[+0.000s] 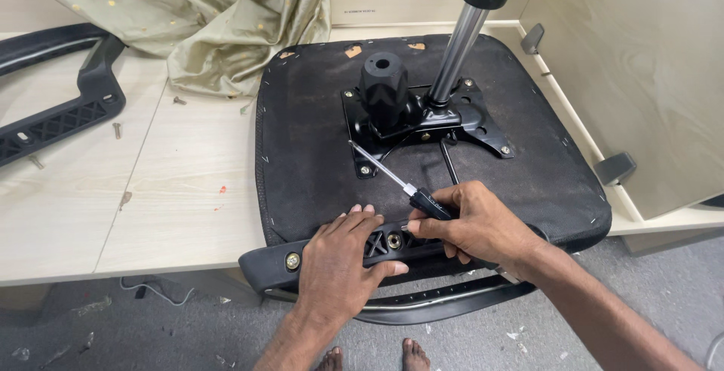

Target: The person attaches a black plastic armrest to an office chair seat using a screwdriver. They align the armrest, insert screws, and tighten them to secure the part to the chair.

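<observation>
Screwdriver (411, 188) clamped in right hand (471, 224); left hand (343, 258) flat, fingers apart, on armrest bracket (302, 258) at counter (173, 197) front edge.

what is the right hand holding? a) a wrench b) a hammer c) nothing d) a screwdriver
d: the right hand grips a screwdriver by its black handle, its metal shaft angled up over the upturned chair seat, while the left hand lies flat on the black armrest bracket at the seat's near edge.
</observation>
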